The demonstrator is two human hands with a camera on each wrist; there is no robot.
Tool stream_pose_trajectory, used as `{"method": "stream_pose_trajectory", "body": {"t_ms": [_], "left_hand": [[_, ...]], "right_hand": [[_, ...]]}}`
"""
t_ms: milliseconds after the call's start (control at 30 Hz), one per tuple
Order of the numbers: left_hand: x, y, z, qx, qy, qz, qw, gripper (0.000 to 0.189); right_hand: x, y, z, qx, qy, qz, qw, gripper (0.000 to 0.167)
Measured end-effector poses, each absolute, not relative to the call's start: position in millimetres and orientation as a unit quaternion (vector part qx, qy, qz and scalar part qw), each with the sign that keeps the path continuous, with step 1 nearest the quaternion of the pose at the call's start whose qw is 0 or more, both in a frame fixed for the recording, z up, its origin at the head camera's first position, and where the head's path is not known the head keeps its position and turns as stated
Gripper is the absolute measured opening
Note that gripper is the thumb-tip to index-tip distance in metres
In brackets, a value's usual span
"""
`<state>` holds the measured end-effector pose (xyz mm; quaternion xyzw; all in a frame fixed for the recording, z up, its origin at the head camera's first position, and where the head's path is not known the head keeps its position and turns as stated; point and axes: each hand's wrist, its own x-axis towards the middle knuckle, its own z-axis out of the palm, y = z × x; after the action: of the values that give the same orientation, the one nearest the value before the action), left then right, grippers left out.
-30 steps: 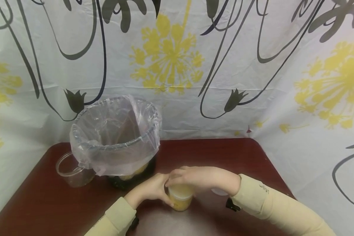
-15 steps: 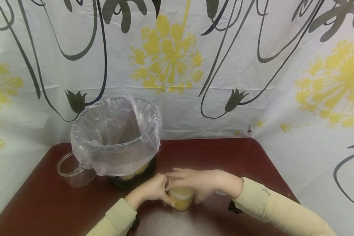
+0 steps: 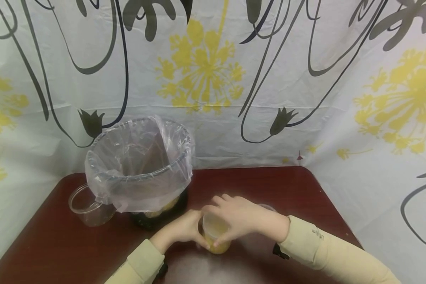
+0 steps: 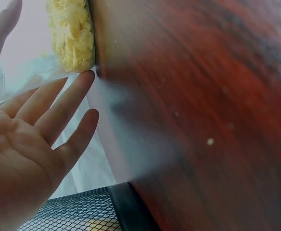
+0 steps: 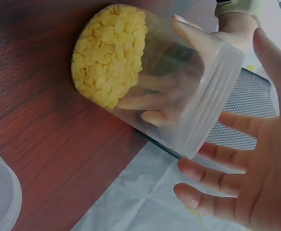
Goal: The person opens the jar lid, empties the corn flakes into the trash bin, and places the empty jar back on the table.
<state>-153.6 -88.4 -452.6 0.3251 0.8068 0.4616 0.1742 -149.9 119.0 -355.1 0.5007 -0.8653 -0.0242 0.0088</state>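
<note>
A clear plastic jar (image 5: 164, 53), partly filled with yellow flakes (image 5: 109, 55), stands on the table in front of me under a frosted lid (image 5: 212, 101). My left hand (image 3: 186, 228) holds its side, thumb in front and fingers behind; through the clear wall those fingers show in the right wrist view. Over the top of the jar is my right hand (image 3: 239, 217). In the right wrist view its fingers (image 5: 222, 156) reach loosely beside the lid's edge, and the thumb stands apart from it. The left wrist view shows the left fingertips at the jar's base.
Behind my left hand stands a mesh bin (image 5: 241, 103) lined with a thin plastic bag (image 3: 138, 193). A clear empty plastic tub (image 3: 92, 215) is left of the bin. A round translucent container (image 5: 3, 192) lies right of the jar. The dark red table (image 3: 255, 181) meets a patterned cloth behind.
My right hand has turned over the lid: its fingers have swung away to the back and its thumb has come round to the front. The left hand and jar stay in place.
</note>
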Motion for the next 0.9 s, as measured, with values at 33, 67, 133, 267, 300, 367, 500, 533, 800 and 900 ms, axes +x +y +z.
{"method": "stream_pose_trajectory", "body": {"t_ms": [33,67,133,267,300,367,500,533,800,900], "left_hand": [[-154.4,-88.6,-453.0,0.335,0.811,0.453,0.160,0.077],[-155.1,-88.7,-453.2,0.342,0.812,0.448,0.152,0.080],[-156.4,-88.9,-453.6,0.355,0.813,0.441,0.135,0.085],[-158.0,-88.7,-453.7,0.365,0.817,0.431,0.113,0.093],[-158.1,-88.7,-453.6,0.365,0.820,0.427,0.109,0.093],[-157.6,-89.1,-453.1,0.359,0.820,0.431,0.118,0.092],[-155.3,-90.3,-452.2,0.332,0.799,0.471,0.171,0.082],[-154.8,-90.4,-452.1,0.326,0.792,0.482,0.184,0.081],[-155.0,-89.9,-453.3,0.342,0.818,0.437,0.152,0.081],[-155.2,-89.2,-453.6,0.346,0.828,0.419,0.138,0.081]], "right_hand": [[-149.7,119.2,-355.1,0.497,-0.867,-0.027,0.008,0.084],[-149.6,119.5,-355.5,0.495,-0.868,-0.027,0.007,0.082],[-149.2,119.8,-355.7,0.494,-0.869,-0.024,0.004,0.078],[-149.5,119.7,-355.2,0.496,-0.868,-0.012,-0.016,0.074],[-149.6,119.6,-354.9,0.499,-0.866,-0.007,-0.023,0.073],[-150.2,119.9,-354.4,0.508,-0.861,0.000,-0.036,0.073],[-151.0,120.8,-353.2,0.532,-0.845,0.017,-0.055,0.077],[-151.0,121.0,-352.7,0.538,-0.841,0.019,-0.059,0.078],[-150.8,122.4,-351.7,0.567,-0.817,0.038,-0.096,0.081],[-151.2,122.5,-351.3,0.581,-0.807,0.040,-0.097,0.085]]}}
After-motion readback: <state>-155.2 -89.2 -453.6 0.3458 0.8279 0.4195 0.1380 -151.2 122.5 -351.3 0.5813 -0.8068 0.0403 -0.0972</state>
